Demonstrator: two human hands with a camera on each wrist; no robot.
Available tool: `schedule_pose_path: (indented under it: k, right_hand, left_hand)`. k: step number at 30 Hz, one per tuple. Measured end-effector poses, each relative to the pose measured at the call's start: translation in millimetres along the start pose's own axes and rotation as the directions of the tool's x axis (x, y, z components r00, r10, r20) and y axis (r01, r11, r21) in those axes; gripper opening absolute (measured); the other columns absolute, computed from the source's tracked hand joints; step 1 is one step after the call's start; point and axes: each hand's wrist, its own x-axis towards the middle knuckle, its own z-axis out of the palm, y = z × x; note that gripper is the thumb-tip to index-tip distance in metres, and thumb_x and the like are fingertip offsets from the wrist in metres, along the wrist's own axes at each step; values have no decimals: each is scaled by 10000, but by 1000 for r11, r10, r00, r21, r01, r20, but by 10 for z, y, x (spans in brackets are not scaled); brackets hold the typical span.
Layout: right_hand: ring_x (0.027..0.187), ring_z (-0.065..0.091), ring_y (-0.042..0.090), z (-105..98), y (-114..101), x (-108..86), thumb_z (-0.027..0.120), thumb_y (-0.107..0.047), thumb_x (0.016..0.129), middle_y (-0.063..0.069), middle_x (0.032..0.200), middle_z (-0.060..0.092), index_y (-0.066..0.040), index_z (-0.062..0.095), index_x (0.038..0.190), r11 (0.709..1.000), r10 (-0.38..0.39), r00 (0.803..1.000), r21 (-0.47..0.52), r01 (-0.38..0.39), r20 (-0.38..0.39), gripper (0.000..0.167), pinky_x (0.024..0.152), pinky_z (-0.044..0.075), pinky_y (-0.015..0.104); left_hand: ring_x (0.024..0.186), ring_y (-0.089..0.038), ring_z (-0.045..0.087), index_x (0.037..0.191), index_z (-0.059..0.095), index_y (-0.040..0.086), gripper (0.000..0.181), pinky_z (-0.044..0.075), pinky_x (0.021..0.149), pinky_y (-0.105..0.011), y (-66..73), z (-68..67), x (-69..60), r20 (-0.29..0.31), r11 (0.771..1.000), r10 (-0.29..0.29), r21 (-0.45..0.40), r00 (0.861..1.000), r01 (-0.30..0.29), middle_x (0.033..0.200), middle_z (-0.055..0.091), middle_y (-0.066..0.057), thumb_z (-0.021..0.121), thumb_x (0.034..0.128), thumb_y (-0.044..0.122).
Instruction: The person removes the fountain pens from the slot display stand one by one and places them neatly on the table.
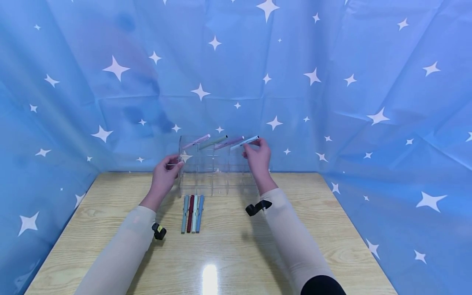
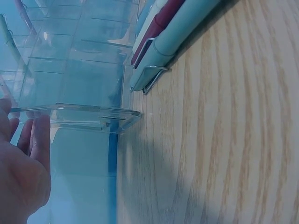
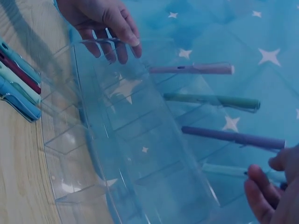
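Note:
A clear plastic pen rack (image 1: 220,190) with several compartments stands upright on the table. My left hand (image 1: 166,172) holds its left side panel, thumb in front and fingers behind; the left wrist view shows the fingers (image 2: 41,140) at the panel's edge. At the rack's top right, my right hand (image 1: 259,159) pinches a light blue pen (image 1: 245,142) near its upper end. Left of that pen, a purple pen (image 1: 229,142), a green pen (image 1: 214,142) and a pink pen (image 1: 197,141) lie slanted in the rack's top, tips pointing up and right.
In front of the rack, a teal pen (image 1: 184,215), a dark red pen (image 1: 190,215), a pale mint pen (image 1: 194,215) and a blue pen (image 1: 200,215) lie side by side on the wooden table (image 1: 228,246). A blue star-patterned curtain (image 1: 236,82) hangs close behind the rack.

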Motion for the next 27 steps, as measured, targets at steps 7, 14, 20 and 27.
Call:
schedule_pose_path:
  k: [7, 14, 20, 27]
  right_hand:
    - [701, 721, 139, 24, 49, 84, 764, -98, 1057, 125, 1134, 702, -32, 668, 1160, 999, -11, 1000, -52, 13, 24, 155, 745, 685, 297]
    - [699, 727, 150, 52, 92, 113, 765, -111, 1060, 120, 1093, 708, -45, 661, 1140, 998, -1, 999, -68, 4, 40, 147, 733, 684, 303]
    - [681, 719, 147, 82, 93, 117, 763, -100, 1052, 121, 1062, 704, -46, 668, 1114, 998, -9, 1000, -60, 11, 28, 125, 709, 679, 298]
    - [643, 676, 128, 101, 87, 102, 747, -94, 1064, 106, 1043, 693, -50, 670, 1110, 998, -21, 1000, -62, 22, 10, 99, 623, 624, 258]
  left_hand:
    - [1115, -245, 657, 1497, 640, 83, 461, 656, 866, -261, 2, 0, 5, -2, 1000, -3, -1, 1000, 3, 1323, 678, -133, 731, 1102, 303]
    - [1126, -244, 659, 1518, 627, 78, 477, 655, 882, -271, 11, 2, -6, 2, 1000, 1, 9, 1000, -1, 1349, 673, -149, 718, 1110, 308]
    - [1116, -244, 655, 1509, 637, 79, 464, 645, 860, -243, 12, -1, -8, 1, 1000, 4, 5, 1000, -4, 1341, 676, -147, 717, 1111, 305]
    - [1115, -236, 659, 1501, 643, 75, 467, 655, 872, -276, -21, 6, 14, -2, 1000, 9, 3, 1000, -9, 1339, 676, -156, 723, 1108, 313]
